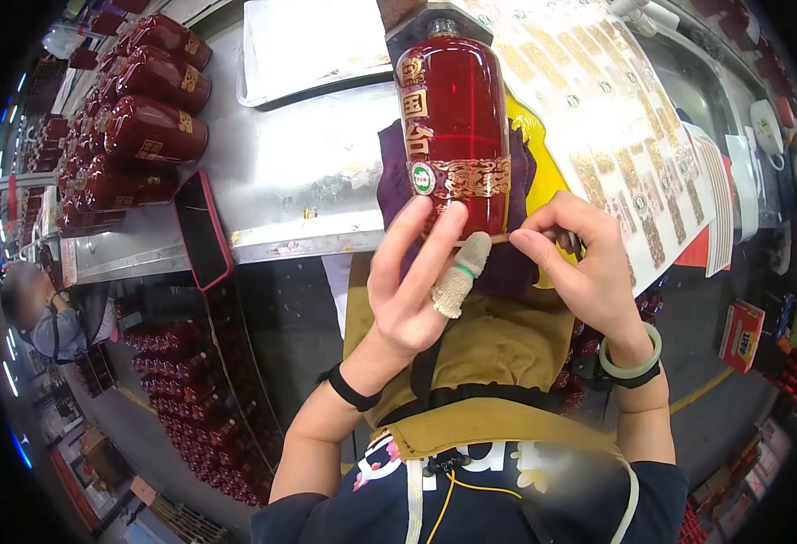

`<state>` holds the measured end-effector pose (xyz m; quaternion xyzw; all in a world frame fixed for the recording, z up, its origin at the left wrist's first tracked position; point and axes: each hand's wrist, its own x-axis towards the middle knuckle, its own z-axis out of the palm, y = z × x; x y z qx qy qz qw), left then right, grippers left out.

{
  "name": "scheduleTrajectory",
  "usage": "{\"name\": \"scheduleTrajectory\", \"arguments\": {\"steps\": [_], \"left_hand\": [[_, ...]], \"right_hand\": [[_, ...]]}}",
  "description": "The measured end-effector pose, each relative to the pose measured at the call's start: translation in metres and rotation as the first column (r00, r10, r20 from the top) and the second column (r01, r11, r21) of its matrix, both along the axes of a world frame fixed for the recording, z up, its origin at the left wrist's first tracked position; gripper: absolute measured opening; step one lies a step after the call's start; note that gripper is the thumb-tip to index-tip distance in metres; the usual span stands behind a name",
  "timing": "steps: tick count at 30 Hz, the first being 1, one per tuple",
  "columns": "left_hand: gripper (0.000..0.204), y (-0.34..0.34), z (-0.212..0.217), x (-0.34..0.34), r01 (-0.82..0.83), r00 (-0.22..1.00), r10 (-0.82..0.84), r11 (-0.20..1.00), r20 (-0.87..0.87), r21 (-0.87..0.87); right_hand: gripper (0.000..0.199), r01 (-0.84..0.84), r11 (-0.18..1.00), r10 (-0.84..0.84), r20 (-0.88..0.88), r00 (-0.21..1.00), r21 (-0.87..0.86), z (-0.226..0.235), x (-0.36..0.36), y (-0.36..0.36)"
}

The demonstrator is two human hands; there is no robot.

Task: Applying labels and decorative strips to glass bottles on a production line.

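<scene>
At tabletop [289, 181] edge: red bottle [454, 127] lying on purple cloth [396, 172]. L hand [414, 281] clamped on base; R hand [580, 263] pinching gold label [471, 178] edge. Glass likely heavy, slick, fragile; hold body w/ full palm.

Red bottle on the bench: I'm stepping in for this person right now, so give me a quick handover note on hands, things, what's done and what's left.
Left hand: grips the red bottle at its lower end, thumb in a cloth finger cot.
Right hand: pinches a thin gold strip at the bottle's lower edge.
Bottle lies on a purple cloth on the steel bench.
Done: gold characters and a gold band already on the bottle.
Left: judging by the pinch, the bottom strip looks not yet pressed down.
Label sheets lie to the right; finished bottles are stacked at left.
</scene>
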<state>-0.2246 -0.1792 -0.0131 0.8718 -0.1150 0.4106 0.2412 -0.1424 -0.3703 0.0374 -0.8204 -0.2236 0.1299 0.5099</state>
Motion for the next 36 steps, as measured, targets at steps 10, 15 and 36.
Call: {"name": "scheduleTrajectory", "arguments": {"steps": [10,15,36], "left_hand": [[0.02,0.003,-0.016,-0.001,-0.028,1.0,0.029,0.973,0.0,-0.231],[0.027,0.002,-0.016,-0.004,0.039,0.999,-0.038,0.991,0.009,-0.129],[0.038,0.003,-0.009,-0.004,0.002,1.0,-0.001,0.995,0.01,-0.1]], "right_hand": [[0.014,-0.017,1.0,0.017,-0.005,1.0,-0.023,0.008,-0.001,0.003],[0.014,-0.01,1.0,0.01,-0.002,1.0,-0.023,0.005,0.0,0.002],[0.013,-0.016,1.0,0.016,0.01,1.0,-0.002,0.01,-0.004,-0.001]]}}
